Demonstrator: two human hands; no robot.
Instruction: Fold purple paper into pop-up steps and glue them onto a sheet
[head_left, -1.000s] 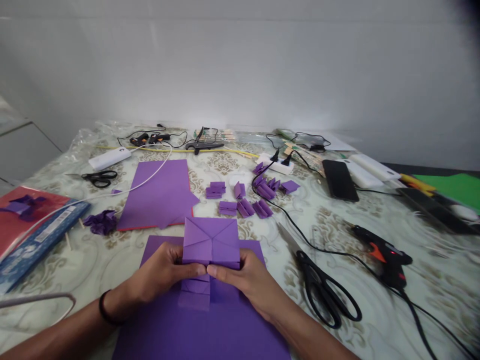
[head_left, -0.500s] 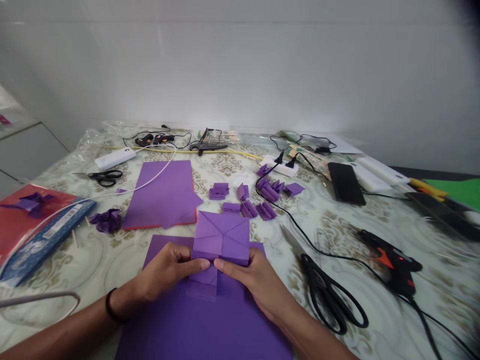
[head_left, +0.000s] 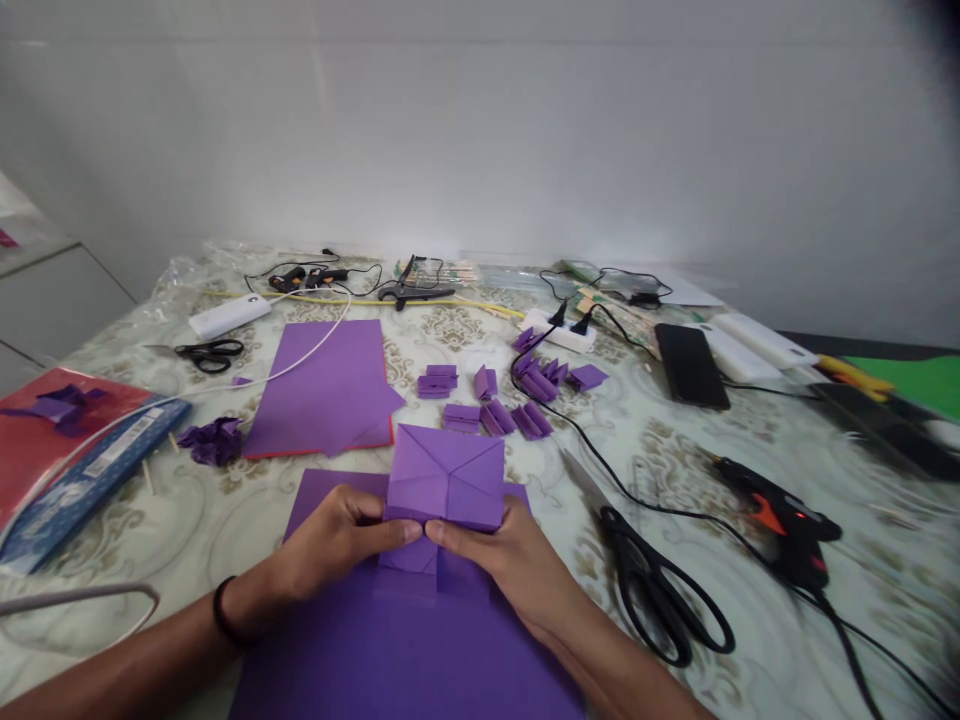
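Both my hands hold a folded purple paper box (head_left: 448,470) whose upper face shows crossing creases. My left hand (head_left: 337,540) grips its near left side, the thumb pressed along the front edge. From the other side my right hand (head_left: 502,560) pinches it, thumb tip close to the left one. A creased flap (head_left: 407,560) hangs toward me below the thumbs. The fingers behind and under the paper are hidden. Beneath lies a large purple sheet (head_left: 405,660). Small folded purple pieces (head_left: 461,418) lie in a cluster just beyond.
Large black-handled scissors (head_left: 660,580) and a glue gun (head_left: 780,525) with a lit red light lie to the right, its cord crossing the table. Left are purple sheets (head_left: 315,385), crumpled paper (head_left: 212,440) and small scissors (head_left: 210,355). A power strip (head_left: 562,332) and phone (head_left: 690,367) sit farther back.
The folded paper box has shifted slightly right and tilted a little in my hands. Both hands keep their grip; the things on the table stay where they were.
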